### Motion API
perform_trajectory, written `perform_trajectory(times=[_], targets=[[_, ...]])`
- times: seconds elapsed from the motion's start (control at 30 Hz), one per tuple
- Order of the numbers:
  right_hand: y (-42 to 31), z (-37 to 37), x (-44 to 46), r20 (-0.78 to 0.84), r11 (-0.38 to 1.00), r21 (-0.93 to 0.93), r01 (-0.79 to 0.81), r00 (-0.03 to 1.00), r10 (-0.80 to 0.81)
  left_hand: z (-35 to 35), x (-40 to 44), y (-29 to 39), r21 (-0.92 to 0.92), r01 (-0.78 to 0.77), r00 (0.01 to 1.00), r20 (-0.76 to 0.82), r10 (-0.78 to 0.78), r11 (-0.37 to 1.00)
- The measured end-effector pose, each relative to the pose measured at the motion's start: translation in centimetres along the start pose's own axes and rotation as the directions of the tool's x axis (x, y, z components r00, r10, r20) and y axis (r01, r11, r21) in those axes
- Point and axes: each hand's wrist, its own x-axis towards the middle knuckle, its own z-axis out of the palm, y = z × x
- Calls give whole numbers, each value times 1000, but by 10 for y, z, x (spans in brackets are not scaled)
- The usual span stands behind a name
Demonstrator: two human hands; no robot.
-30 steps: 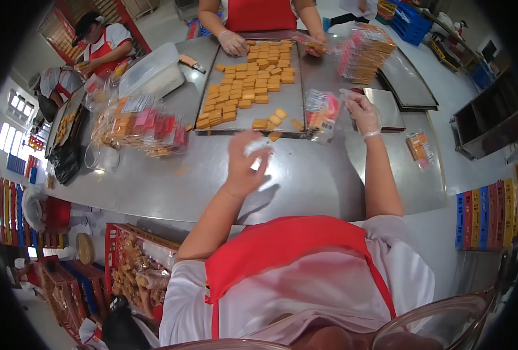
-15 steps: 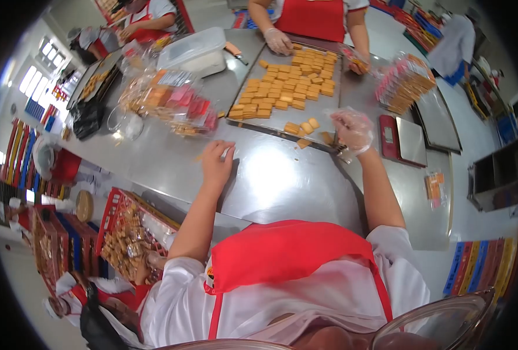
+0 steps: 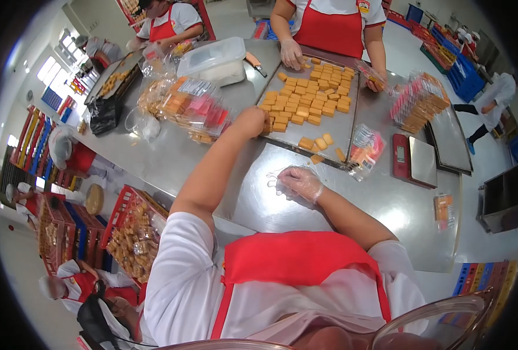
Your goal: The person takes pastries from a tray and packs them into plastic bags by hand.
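My bare left hand (image 3: 250, 123) reaches to the near left corner of a metal tray (image 3: 345, 135). Its fingers are curled against the edge biscuits, and whatever they grip is hidden. Rows of rectangular golden biscuits (image 3: 308, 96) cover much of the tray, with a few loose ones (image 3: 314, 143) near its front edge. Over the steel table in front of me, my right hand (image 3: 301, 183) wears a clear plastic glove. Its fingers are bent together, with shiny clear plastic at their tips; I cannot make out anything in them. A clear packet (image 3: 365, 150) lies at the tray's near right corner.
Across the table (image 3: 259, 201), a co-worker's gloved hand (image 3: 291, 54) touches the biscuits, and their other hand holds a packet. Packaged biscuits (image 3: 192, 105) lie left, beside a plastic tub (image 3: 215, 61). Stacked packs (image 3: 416, 105) and a red scale (image 3: 413, 158) stand right.
My left hand has moved forward and right to the tray's corner. My right hand has left the tray's right side and come back toward me, and a packet now shows there.
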Motion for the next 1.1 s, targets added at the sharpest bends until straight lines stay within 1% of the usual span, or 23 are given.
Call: perform_trajectory(times=[0.07,0.13,0.23,0.27,0.33,0.47,0.53,0.57,0.63,0.77,0.87,0.93,1.03,1.1], targets=[[1,-1,2,19,998,53,17,1000,-18,-1,1,-2,90,-47,998,35,44,995],[8,-2,5,49,995,91,31,998,-36,-1,3,-3,27,-24,998,53,22,999],[10,-5,9,50,993,-107,50,998,-44,-2,2,-3,-92,27,995,95,-19,995],[10,-5,9,47,992,-105,66,997,-62,-3,2,-2,-135,49,993,109,-34,990],[4,-5,6,42,989,-107,100,995,-96,-4,2,-1,-132,31,995,96,-18,991],[7,-6,8,49,999,-15,46,998,-46,-7,3,1,-131,5,996,86,6,991],[6,-6,7,63,999,45,11,998,-14,-6,3,2,-74,-13,999,51,17,997],[8,-7,8,71,998,60,17,997,-21,-6,3,2,-45,-21,999,33,23,999],[14,-9,11,87,996,89,27,996,-35,-8,2,5,-33,-34,998,48,36,999],[14,-9,11,96,993,119,17,995,-28,-5,3,0,-38,-66,996,50,68,997],[15,-10,12,102,991,133,6,995,-20,-8,4,3,-58,-25,994,107,31,998],[15,-9,12,116,985,174,-13,993,-7,-9,5,4,-65,-38,993,107,44,997],[17,-10,14,113,989,143,-23,994,7,-8,7,0,-71,-50,994,95,57,996],[17,-10,14,113,988,154,-27,994,10,-6,8,-4,-60,-63,994,82,67,996]])
